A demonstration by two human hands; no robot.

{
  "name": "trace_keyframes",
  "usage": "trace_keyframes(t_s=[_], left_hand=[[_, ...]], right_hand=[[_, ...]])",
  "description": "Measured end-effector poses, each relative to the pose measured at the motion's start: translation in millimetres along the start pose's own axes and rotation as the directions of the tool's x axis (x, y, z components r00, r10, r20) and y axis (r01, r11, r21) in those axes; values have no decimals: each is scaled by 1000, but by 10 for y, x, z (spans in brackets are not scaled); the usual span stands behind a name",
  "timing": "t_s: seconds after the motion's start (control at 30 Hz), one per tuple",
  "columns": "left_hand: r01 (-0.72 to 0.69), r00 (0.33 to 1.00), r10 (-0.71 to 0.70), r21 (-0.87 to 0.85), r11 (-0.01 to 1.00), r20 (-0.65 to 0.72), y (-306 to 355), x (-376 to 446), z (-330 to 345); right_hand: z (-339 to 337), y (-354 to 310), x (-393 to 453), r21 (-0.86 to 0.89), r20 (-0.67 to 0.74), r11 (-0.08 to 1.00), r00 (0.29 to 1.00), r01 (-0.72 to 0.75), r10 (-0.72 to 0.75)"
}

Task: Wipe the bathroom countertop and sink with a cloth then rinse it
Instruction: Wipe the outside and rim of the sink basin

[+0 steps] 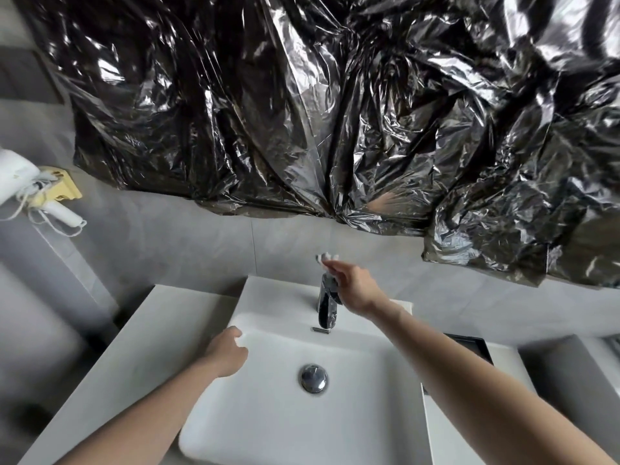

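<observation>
A white rectangular sink (369,414) sits on a pale countertop (141,347), with a round chrome drain (313,378) in its basin. A chrome faucet (327,305) stands at the sink's back edge. My right hand (354,290) reaches over the faucet's top and pinches a small white cloth (323,258) at its fingertips. My left hand (226,352) rests curled on the sink's left rim, holding nothing that I can see. No water is visibly running.
Crinkled black plastic sheeting (335,112) covers the wall above the sink. A white hair dryer (20,182) hangs on a yellowed holder (63,187) at the left. A dark rectangular recess (469,347) lies in the countertop right of the sink.
</observation>
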State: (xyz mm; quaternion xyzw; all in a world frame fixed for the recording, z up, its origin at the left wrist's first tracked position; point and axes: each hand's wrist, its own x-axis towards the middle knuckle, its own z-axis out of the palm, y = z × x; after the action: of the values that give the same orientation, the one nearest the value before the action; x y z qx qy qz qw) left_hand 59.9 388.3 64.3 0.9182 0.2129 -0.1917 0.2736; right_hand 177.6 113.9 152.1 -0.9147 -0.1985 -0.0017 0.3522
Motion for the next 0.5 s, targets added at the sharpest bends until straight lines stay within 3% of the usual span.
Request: trace_keyframes(t_s=[0.1, 0.23, 0.5], left_hand=[[74, 997, -74, -6, 997, -12, -367, -91, 241], [124, 992, -123, -39, 992, 18, -844, -235, 510], [73, 995, -82, -133, 988, -60, -1037, -87, 556]], right_hand=[[368, 125, 102, -113, 91, 986, 990, 121, -111], [427, 238, 174, -157, 30, 984, 996, 85, -81], [380, 261, -703, -196, -33, 955, 972, 222, -233]])
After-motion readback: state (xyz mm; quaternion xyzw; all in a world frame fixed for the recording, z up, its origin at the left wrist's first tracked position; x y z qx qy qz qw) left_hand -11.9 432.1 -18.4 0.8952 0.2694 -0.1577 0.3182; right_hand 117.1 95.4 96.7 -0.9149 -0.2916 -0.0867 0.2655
